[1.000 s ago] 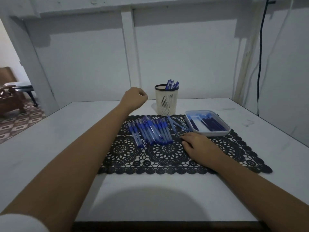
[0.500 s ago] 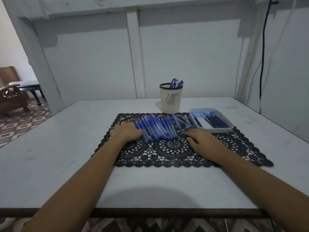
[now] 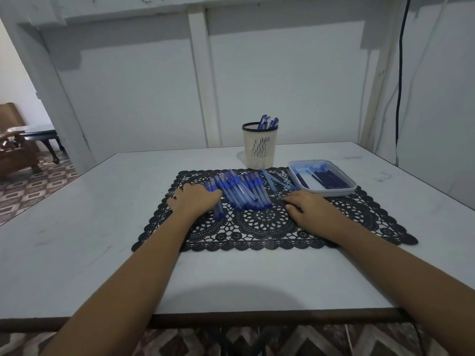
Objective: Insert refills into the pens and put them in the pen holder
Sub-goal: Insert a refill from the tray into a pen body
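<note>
Left hand (image 3: 196,201) dropped onto nine-o'clock end of pens (image 3: 243,192), fingers bent over one, grip unclear, right hand (image 3: 312,211) flat on mat (image 3: 259,227) at three o'clock, holding nothing

Surface finishes. The table top (image 3: 102,227) was a smooth, matt, pale sheet, lightly scuffed, with a darker edge band. The mat (image 3: 257,227) was black openwork lace, matt and textured; whether cloth or plastic could not be told. The pens (image 3: 241,191) had translucent blue plastic barrels with a slight gloss. The pen holder (image 3: 259,147) was cream perforated plastic with a dark rim. The tray (image 3: 334,193) was smooth, pale plastic. The wall (image 3: 282,86) was matt-painted; the chair (image 3: 15,150) was polished brown wood.
</note>
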`<state>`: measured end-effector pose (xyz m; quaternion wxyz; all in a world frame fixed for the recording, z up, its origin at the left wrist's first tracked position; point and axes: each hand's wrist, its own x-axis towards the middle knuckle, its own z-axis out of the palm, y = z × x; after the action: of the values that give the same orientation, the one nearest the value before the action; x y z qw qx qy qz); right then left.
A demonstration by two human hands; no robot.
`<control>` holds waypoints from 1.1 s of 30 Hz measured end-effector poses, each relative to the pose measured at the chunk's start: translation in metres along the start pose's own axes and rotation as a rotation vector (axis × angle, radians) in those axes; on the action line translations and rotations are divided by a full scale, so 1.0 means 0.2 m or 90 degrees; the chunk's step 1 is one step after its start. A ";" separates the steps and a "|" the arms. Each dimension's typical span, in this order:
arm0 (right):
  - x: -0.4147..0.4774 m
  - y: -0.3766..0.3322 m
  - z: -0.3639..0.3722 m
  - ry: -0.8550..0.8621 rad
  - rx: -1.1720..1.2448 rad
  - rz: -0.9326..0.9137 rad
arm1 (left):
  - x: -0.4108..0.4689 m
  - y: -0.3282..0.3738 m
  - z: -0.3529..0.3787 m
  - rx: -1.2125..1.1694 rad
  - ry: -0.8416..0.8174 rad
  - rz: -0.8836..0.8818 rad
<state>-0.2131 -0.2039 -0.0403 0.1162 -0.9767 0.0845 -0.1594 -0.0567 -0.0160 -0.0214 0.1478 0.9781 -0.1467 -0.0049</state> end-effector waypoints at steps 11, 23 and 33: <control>0.01 0.00 0.00 -0.004 -0.005 -0.001 | 0.01 0.00 0.02 -0.009 -0.007 -0.014; 0.00 0.00 0.00 0.001 0.001 -0.006 | 0.00 0.01 -0.01 0.034 0.032 -0.022; 0.00 0.01 0.01 0.003 -0.001 -0.015 | -0.01 -0.03 -0.05 0.000 0.096 -0.045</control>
<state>-0.2122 -0.2056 -0.0416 0.1137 -0.9772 0.0732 -0.1635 -0.0568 -0.0064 -0.0137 0.1581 0.9802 -0.1008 0.0633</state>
